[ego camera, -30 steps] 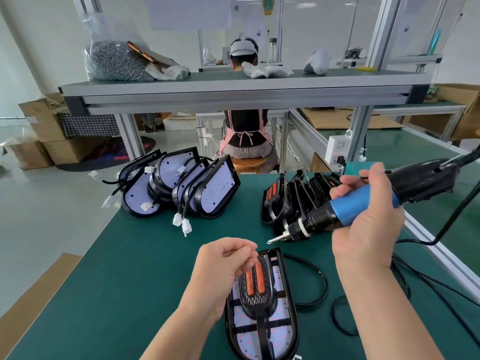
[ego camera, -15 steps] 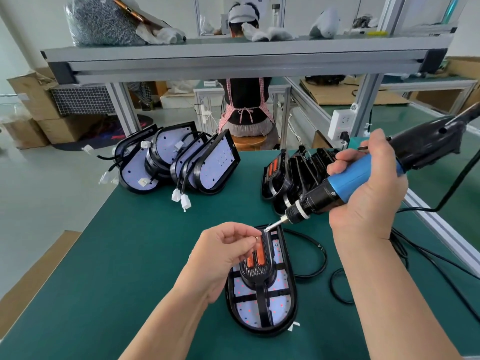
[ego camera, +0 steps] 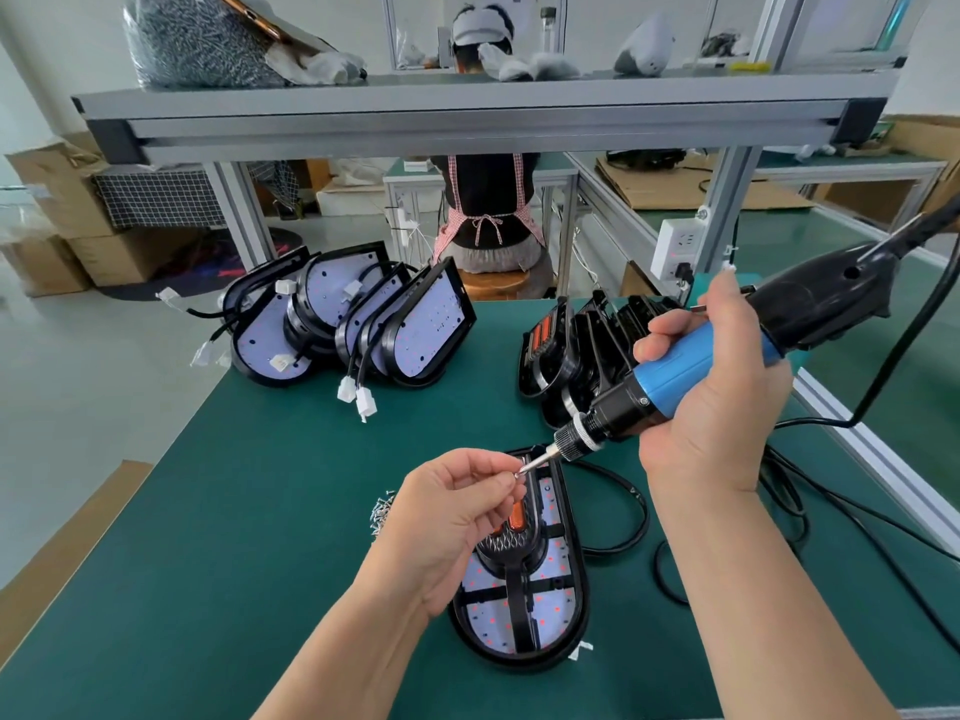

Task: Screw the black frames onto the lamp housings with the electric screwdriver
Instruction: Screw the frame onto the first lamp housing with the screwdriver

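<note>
- step in hand: loading a screw onto the driver, not yet driving. the left hand (ego camera: 457, 517) pinches a small screw (ego camera: 519, 473) between thumb and fingertip and holds it at the tip of the bit (ego camera: 537, 461).
- the right hand (ego camera: 711, 407) is wrapped round the blue barrel of the electric screwdriver (ego camera: 693, 365), which slants down to the left.
- the lamp housing (ego camera: 569, 631) lies flat on the green table (ego camera: 249, 511) just beneath both hands, with the black frame (ego camera: 514, 589) seated in it.
- the bit hangs just above the frame's far end, apart from it; i cannot tell which screw hole is meant.
- next, as i judge it: let the screw seat on the bit, release the pinch, bring the driver upright over a hole and press squarely. a slanted entry could drop the screw or cross the thread.
- a heap of loose screws (ego camera: 382, 511) lies just left of the housing, near the left hand.
</note>
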The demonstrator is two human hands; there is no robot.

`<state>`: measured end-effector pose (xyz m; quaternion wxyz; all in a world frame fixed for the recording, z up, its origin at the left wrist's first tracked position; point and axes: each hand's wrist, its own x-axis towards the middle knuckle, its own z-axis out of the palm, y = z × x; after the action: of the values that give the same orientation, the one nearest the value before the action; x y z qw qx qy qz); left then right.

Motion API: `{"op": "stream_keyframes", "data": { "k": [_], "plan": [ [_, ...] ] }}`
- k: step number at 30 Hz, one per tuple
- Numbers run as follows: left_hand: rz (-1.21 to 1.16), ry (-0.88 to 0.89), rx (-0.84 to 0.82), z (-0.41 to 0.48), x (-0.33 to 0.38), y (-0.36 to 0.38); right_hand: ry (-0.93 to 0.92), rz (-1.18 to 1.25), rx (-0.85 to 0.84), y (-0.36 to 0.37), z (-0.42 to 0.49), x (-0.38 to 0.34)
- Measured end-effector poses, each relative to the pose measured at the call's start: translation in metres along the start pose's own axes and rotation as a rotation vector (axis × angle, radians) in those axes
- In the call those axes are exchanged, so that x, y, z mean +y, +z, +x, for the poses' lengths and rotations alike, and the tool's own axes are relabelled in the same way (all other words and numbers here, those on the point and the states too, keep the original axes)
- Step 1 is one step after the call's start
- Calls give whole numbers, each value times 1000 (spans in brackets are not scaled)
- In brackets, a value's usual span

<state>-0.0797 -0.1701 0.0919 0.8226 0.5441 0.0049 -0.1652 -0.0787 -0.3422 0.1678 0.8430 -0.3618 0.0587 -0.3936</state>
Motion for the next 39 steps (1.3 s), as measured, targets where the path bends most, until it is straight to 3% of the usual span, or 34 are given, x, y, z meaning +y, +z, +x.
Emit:
{"op": "stream_keyframes", "data": {
  "k": [7,12,17,21,26,34,39],
  "plan": [
    [8,100,165,-4,-15,13,2,-159,-61,-8,-6,-4],
    [24,154,159,-7,-20,16,5,-240,-66,-12,-7,-7],
    [102,279,200,-7,-24,21,131,-166,-53,-13,-2,-6],
    [128,345,201,-5,-27,26,34,-17,66,-2,4,2],
    [211,394,119,4,-29,26,-6,25,-2,-4,15,9],
    [474,465,111,22,-20,17,-67,-38,-61,8,29,24],
    [1071,415,253,11,-14,-7,-90,-120,-162,13,38,30]
  ]
}}
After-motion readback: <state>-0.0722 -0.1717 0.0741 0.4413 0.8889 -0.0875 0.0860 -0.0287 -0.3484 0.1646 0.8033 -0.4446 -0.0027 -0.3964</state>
